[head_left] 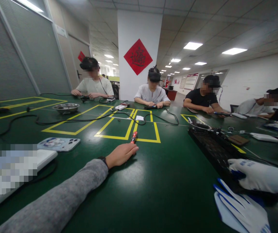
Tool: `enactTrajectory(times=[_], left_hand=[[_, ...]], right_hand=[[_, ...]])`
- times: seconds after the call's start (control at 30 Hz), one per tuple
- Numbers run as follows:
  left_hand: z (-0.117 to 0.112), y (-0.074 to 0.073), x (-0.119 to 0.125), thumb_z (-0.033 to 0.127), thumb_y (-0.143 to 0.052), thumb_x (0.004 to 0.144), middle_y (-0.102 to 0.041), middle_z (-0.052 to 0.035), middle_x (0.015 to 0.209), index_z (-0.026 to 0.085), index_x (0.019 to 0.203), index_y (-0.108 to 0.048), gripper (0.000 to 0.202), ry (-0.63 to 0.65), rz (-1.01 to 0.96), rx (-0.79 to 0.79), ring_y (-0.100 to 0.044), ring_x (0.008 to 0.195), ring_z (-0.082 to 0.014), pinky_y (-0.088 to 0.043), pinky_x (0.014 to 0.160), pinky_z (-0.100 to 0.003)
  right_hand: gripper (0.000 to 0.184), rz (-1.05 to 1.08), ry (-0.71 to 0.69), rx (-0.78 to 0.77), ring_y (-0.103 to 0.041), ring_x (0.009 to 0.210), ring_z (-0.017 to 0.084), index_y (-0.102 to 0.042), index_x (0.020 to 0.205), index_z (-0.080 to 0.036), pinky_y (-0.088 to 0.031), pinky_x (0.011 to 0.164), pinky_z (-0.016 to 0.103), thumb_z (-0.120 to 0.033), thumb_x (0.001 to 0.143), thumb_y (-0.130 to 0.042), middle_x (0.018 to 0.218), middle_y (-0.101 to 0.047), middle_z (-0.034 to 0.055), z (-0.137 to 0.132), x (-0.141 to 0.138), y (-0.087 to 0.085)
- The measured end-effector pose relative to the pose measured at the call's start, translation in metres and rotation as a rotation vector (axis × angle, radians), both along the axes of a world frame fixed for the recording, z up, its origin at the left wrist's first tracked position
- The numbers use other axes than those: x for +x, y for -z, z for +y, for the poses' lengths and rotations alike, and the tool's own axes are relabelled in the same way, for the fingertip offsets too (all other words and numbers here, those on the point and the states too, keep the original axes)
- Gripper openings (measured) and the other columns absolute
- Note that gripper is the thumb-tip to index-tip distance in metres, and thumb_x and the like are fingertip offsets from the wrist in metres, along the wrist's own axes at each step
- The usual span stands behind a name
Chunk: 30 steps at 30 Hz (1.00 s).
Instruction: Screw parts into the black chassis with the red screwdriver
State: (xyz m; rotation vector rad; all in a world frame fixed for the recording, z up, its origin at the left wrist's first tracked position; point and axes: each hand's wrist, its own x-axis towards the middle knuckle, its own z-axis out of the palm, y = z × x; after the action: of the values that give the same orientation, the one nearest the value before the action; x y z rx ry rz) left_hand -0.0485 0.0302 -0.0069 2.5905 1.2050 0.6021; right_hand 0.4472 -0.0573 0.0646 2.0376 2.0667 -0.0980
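Observation:
My left hand (121, 154) lies on the green table (168, 181), reached forward in a grey sleeve with a dark watch at the wrist. Its fingers are curled round the near end of a small red and silver screwdriver-like tool (134, 137), which sticks out ahead of the hand towards a yellow taped rectangle (146, 129). My right hand does not show. At the lower right lie white gloves with blue stripes (242, 210). A second one (260, 177) rests on a black tray and looks filled; whose it is I cannot tell.
A phone in a pale case (58, 144) and a white device (42, 157) lie at the left. Black cables (80, 121) cross the taped boxes near a metal bowl (66, 107). The black tray (209, 147) stands at the right. Several people sit along the far side.

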Motion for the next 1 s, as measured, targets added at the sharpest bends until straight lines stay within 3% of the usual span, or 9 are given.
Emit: enactTrajectory(times=[0.1, 0.17, 0.43, 0.57, 0.83, 1.0], left_hand=[[-0.001, -0.002, 0.0, 0.041, -0.019, 0.093, -0.056, -0.0019, 0.08, 0.019, 0.077, -0.049, 0.041, 0.006, -0.001, 0.002, -0.051, 0.073, -0.0145, -0.04, 0.07, -0.025], [-0.002, -0.003, 0.001, 0.041, -0.019, 0.093, -0.055, -0.0019, 0.079, 0.018, 0.076, -0.049, 0.041, 0.005, -0.003, 0.002, -0.051, 0.073, -0.0145, -0.04, 0.07, -0.025], [0.0, -0.001, 0.001, 0.041, -0.02, 0.093, -0.056, -0.0022, 0.079, 0.018, 0.076, -0.05, 0.041, 0.007, -0.01, 0.002, -0.051, 0.073, -0.015, -0.04, 0.07, -0.026], [-0.001, -0.001, 0.0, 0.041, -0.021, 0.093, -0.056, -0.0023, 0.078, 0.018, 0.075, -0.049, 0.04, 0.009, -0.02, 0.009, -0.051, 0.072, -0.0148, -0.04, 0.07, -0.026], [0.0, -0.001, 0.0, 0.042, -0.019, 0.093, -0.056, -0.0019, 0.078, 0.019, 0.076, -0.049, 0.042, 0.008, -0.01, 0.007, -0.051, 0.072, -0.0148, -0.04, 0.07, -0.026], [0.001, -0.001, 0.0, 0.042, -0.019, 0.093, -0.056, -0.0019, 0.078, 0.019, 0.077, -0.049, 0.041, 0.006, -0.013, 0.008, -0.051, 0.073, -0.015, -0.04, 0.07, -0.026]], right_hand=[[0.057, 0.004, -0.018, -0.096, -0.039, 0.124, 0.029, -0.055, 0.121, -0.027, -0.033, 0.102, 0.036, -0.044, 0.067, -0.051, 0.142, -0.033, 0.0043, -0.003, 0.012, 0.004], [0.057, -0.005, -0.005, -0.107, -0.035, 0.127, 0.03, -0.052, 0.124, -0.029, -0.029, 0.105, 0.039, -0.047, 0.07, -0.049, 0.143, -0.03, 0.0032, -0.005, 0.014, 0.004], [0.051, -0.131, -0.062, -0.063, -0.036, 0.124, 0.036, -0.058, 0.119, -0.022, -0.026, 0.105, 0.048, -0.035, 0.071, -0.049, 0.137, -0.04, 0.0104, -0.008, 0.001, 0.009], [0.053, -0.097, -0.046, -0.094, -0.036, 0.125, 0.033, -0.057, 0.12, -0.022, -0.027, 0.105, 0.044, -0.035, 0.07, -0.049, 0.138, -0.039, 0.0107, -0.005, 0.004, 0.011], [0.062, -0.048, -0.022, -0.148, -0.037, 0.125, 0.032, -0.058, 0.119, -0.017, -0.028, 0.105, 0.038, -0.03, 0.059, -0.054, 0.137, -0.04, 0.014, 0.001, -0.012, -0.004], [0.057, 0.022, 0.013, -0.094, -0.039, 0.124, 0.032, -0.061, 0.113, -0.026, -0.033, 0.102, 0.038, -0.034, 0.057, -0.057, 0.137, -0.042, 0.0077, 0.011, 0.014, 0.002]])
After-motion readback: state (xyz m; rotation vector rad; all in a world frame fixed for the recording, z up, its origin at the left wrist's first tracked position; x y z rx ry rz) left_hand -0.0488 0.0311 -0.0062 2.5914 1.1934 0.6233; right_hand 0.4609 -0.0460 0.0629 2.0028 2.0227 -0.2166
